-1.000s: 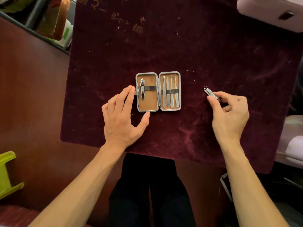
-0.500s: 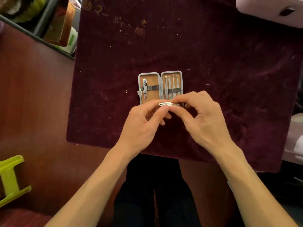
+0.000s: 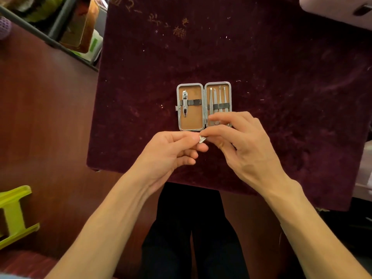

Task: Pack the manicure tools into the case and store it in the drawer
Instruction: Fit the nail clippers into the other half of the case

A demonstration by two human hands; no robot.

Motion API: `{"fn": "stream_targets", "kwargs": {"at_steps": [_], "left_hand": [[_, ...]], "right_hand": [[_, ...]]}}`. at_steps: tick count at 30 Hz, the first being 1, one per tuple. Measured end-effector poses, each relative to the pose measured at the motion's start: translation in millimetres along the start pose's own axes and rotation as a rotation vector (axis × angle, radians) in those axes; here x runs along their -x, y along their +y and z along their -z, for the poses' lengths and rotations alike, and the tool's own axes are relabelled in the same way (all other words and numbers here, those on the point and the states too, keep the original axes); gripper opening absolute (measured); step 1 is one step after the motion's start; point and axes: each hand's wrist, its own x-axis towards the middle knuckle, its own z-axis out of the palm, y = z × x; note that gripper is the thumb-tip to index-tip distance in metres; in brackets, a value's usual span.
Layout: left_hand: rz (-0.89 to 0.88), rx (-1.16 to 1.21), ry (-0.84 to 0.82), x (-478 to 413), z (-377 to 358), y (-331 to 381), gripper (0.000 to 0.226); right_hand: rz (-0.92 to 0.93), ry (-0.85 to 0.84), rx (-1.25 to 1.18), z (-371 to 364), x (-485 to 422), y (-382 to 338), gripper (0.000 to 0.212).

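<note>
Pinching a small metal tool (image 3: 202,139) between them, the left hand (image 3: 171,156) and right hand (image 3: 247,150) hold it just above the worktop (image 3: 281,77), near the case (image 3: 204,106). Half a second ago its whole length showed, lying left-right; now only one end shows, so its axis can't be read. It's likely being folded or turned for stowing. Beyond, the case lies open, long axis running away from the person, clipper (image 3: 185,103) strapped left, slim tools (image 3: 219,99) right.

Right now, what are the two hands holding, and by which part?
A small silver metal tool, pinched between left hand and right hand; left fingertips hold its visible end, the rest is hidden.
</note>
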Motion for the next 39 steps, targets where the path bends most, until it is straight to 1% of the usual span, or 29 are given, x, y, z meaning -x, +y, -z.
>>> {"fn": "stream_targets", "kwargs": {"at_steps": [6,8,11,18,24,30,35,39], "left_hand": [[0.063,0.112,0.059,4.9,-1.1,-7.2,0.018],[0.059,0.164,0.051,6.9,-1.4,-8.1,0.018],[0.034,0.201,0.037,7.7,-4.4,-9.9,0.019],[-0.081,0.148,0.142,4.8,-14.6,-16.5,0.020],[-0.191,0.016,0.257,5.6,-22.0,-26.9,0.020],[-0.304,-0.052,0.324,4.0,-29.1,-27.3,0.017],[-0.333,-0.033,0.352,2.9,-35.9,-33.6,0.018],[-0.316,-0.035,0.358,1.3,-35.9,-37.4,0.018]], "right_hand": [[0.065,-0.013,0.084,-1.1,-1.7,-1.9,0.021],[0.045,0.018,0.045,-1.7,-1.7,-1.8,0.021],[-0.008,0.049,-0.084,-1.7,-2.1,-0.4,0.018],[-0.049,0.081,-0.142,-6.7,-4.1,1.6,0.014],[-0.165,0.044,-0.256,-8.8,-12.9,-1.5,0.018],[-0.288,0.160,-0.383,-13.7,-20.4,-12.9,0.011],[-0.360,0.248,-0.496,-13.7,-30.3,-15.0,0.009],[-0.480,0.201,-0.632,-10.7,-40.9,-9.0,0.008]]}}
